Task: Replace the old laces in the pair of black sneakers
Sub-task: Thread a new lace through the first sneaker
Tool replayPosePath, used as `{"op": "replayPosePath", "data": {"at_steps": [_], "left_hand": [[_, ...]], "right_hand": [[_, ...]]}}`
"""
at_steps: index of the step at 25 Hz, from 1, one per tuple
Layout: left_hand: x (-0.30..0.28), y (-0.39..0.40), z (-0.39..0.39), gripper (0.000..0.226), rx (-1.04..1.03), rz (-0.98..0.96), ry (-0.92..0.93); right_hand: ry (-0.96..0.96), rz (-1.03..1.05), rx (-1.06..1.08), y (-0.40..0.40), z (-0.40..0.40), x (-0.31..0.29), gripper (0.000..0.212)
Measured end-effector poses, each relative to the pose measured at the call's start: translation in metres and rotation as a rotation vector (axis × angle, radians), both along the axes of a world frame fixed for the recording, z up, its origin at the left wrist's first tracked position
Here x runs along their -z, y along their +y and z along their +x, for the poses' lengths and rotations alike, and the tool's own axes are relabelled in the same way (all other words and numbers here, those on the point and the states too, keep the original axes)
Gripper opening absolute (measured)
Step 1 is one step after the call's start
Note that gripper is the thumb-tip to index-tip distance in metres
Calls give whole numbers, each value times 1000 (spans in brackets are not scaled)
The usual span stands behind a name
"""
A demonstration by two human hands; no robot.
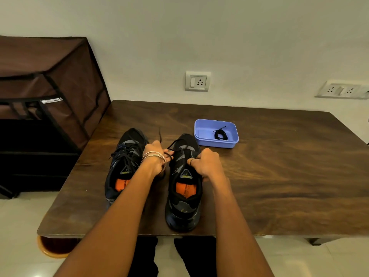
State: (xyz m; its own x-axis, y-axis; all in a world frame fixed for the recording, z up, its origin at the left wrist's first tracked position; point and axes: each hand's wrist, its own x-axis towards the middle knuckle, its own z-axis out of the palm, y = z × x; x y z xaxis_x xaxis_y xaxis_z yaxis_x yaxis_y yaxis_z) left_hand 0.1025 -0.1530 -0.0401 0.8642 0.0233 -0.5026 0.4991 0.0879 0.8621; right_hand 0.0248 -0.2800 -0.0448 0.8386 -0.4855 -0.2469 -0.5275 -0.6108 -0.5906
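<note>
While both sneakers stand side by side on the dark wooden table (279, 176), toes pointing toward the wall, the person works on the right sneaker (184, 186), the one nearer the blue tray. The left hand (154, 156), with thin bangles at the wrist, has its fingers curled round a black lace (173, 147) that runs out of the shoe's front eyelets, a loose end trailing onto the table between the two shoes. The right hand (207, 162), a ring on one finger, grips the right sneaker's upper at the side of the tongue, fingers bent round the edge. The left sneaker (124, 166) sits just beside it, still fully laced, its orange insole showing. Just beyond the right sneaker's toe, the blue tray (203, 130) holds a small coiled bundle of black laces (220, 134). A brown fabric cabinet (50, 86) stands to the left of the table, and a wall socket (197, 81) is mounted behind it.
</note>
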Motion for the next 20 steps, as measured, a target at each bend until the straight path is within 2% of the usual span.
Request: {"op": "replayPosePath", "data": {"at_steps": [3, 5, 8, 10, 13, 16, 18, 20], "left_hand": [[6, 6, -4, 22, 76, 194, -123], [2, 8, -8, 16, 43, 276, -214], [-4, 16, -5, 28, 29, 323, -296], [-9, 18, -8, 37, 84, 305, -266], [-16, 18, -15, 38, 205, 372, -239], [-17, 23, -18, 20, 409, 617, -327], [-13, 23, -20, 31, 501, 622, -351], [-10, 21, -24, 43, 558, 548, -331]], "right_hand": [[41, 22, -26, -2, 1, -2, 35], [8, 57, -32, -6, 1, -5, 38], [-210, -36, 45, -8, 4, -8, 28], [-291, -64, -16, -4, 12, -6, 28], [-199, -222, -233, 8, 27, 4, 41], [-165, -334, -197, 12, 33, 7, 38], [-171, -390, -130, 14, 34, 3, 29], [-159, -456, -117, 18, 35, 0, 21]]}}
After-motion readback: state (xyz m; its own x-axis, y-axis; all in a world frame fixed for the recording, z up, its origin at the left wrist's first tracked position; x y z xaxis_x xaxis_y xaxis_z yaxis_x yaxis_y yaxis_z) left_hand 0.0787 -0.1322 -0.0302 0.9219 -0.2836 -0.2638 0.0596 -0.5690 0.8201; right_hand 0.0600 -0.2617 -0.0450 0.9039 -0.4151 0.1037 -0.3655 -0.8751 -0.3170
